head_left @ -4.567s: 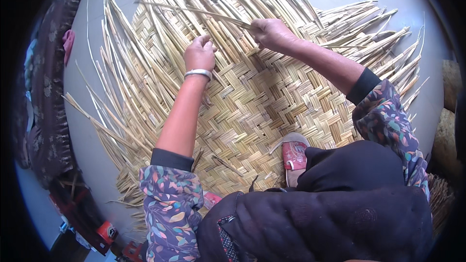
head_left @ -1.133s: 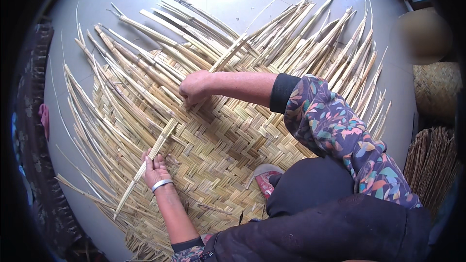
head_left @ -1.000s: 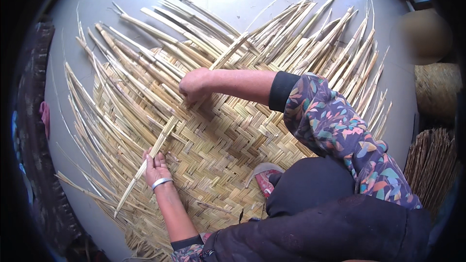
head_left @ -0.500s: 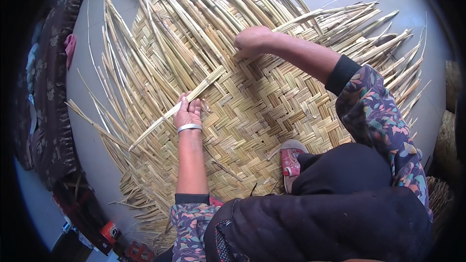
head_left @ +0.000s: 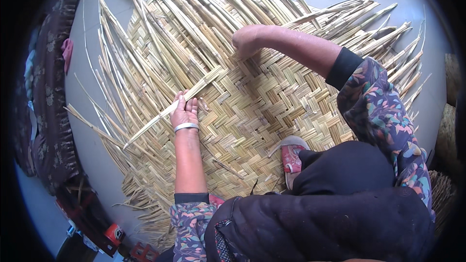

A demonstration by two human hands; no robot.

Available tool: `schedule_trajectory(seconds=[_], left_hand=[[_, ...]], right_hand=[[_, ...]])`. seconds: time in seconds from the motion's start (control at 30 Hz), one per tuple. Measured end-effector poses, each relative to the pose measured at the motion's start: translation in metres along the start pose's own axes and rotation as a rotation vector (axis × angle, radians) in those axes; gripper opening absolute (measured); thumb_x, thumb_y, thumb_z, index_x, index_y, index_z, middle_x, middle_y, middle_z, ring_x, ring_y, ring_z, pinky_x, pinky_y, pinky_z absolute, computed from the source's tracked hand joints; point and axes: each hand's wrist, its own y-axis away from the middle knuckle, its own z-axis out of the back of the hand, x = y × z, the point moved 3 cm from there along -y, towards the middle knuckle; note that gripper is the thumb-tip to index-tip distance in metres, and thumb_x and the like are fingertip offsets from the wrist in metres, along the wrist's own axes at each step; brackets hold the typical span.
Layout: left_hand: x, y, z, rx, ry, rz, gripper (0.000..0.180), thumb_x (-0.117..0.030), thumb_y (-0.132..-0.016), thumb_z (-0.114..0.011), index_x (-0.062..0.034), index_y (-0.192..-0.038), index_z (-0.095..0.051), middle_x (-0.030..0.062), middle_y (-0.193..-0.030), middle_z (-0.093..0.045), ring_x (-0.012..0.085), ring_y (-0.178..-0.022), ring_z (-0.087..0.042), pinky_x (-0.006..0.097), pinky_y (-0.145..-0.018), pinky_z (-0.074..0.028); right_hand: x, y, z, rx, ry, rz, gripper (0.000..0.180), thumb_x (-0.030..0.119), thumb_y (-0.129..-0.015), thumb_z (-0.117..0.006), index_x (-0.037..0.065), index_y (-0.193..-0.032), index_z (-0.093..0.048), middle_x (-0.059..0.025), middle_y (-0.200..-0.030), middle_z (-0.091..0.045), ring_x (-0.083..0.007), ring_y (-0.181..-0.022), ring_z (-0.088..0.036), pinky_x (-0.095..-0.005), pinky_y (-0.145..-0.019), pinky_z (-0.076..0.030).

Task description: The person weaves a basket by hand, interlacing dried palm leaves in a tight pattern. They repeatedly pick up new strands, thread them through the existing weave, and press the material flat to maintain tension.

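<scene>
A large mat (head_left: 286,111) of flattened, pale yellow reeds lies in front of me, woven in a zigzag pattern. Long unwoven reed ends (head_left: 187,24) fan out from its far and left sides. Between the thumb and fingers of my left hand (head_left: 186,113) is a flat reed strip (head_left: 201,84), slanting up toward the weave, its other end pointing down left. My right hand (head_left: 246,42) is closed at the line where weave meets loose reeds; its fingertips are turned down and what they grip is hidden.
My red shoe (head_left: 292,157) rests on the mat. Grey floor (head_left: 80,121) surrounds it. Dark patterned cloth (head_left: 54,77) with a pink cloth (head_left: 67,56) hangs at the left. A red container (head_left: 114,233) stands lower left. Rolled, straw-coloured bundles (head_left: 446,126) stand at the right edge.
The whole view has shifted slightly. Both hands keep nearly the same places on the mat, the left one still on the reed strip.
</scene>
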Motion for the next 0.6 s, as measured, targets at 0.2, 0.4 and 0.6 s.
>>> schedule_trajectory(seconds=[0.2, 0.4, 0.6], left_hand=[[0.004, 0.014, -0.004, -0.095, -0.049, 0.01, 0.023, -0.019, -0.09, -0.058, -0.0019, -0.105, -0.053, 0.0114, -0.093, -0.064, 0.0207, -0.08, -0.066, 0.031, -0.067, -0.055], [0.024, 0.049, -0.043, 0.114, -0.43, 0.033, 0.02, -0.022, -0.091, -0.059, -0.0031, -0.093, -0.056, 0.0063, -0.073, -0.063, 0.0149, -0.061, -0.063, 0.024, -0.055, -0.049], [0.022, 0.047, -0.176, 0.66, -1.293, -1.102, 0.034, -0.009, -0.083, -0.061, -0.0009, -0.116, -0.056, 0.0126, -0.106, -0.061, 0.0224, -0.094, -0.061, 0.032, -0.083, -0.049]], right_hand=[[0.004, 0.017, 0.003, -0.079, 0.032, -0.095, 0.021, 0.02, -0.078, -0.06, 0.005, -0.089, -0.068, -0.0104, -0.083, -0.066, -0.0222, -0.076, -0.065, -0.0351, -0.073, -0.053], [0.008, 0.045, -0.006, -0.407, 0.394, 0.049, 0.024, 0.026, -0.075, -0.069, 0.008, -0.09, -0.063, -0.0042, -0.084, -0.061, -0.0181, -0.079, -0.058, -0.0319, -0.072, -0.05], [-0.044, 0.089, -0.06, -0.735, -0.813, -0.048, 0.024, 0.025, -0.086, -0.062, 0.002, -0.095, -0.059, -0.0105, -0.089, -0.061, -0.021, -0.081, -0.064, -0.0319, -0.068, -0.052]])
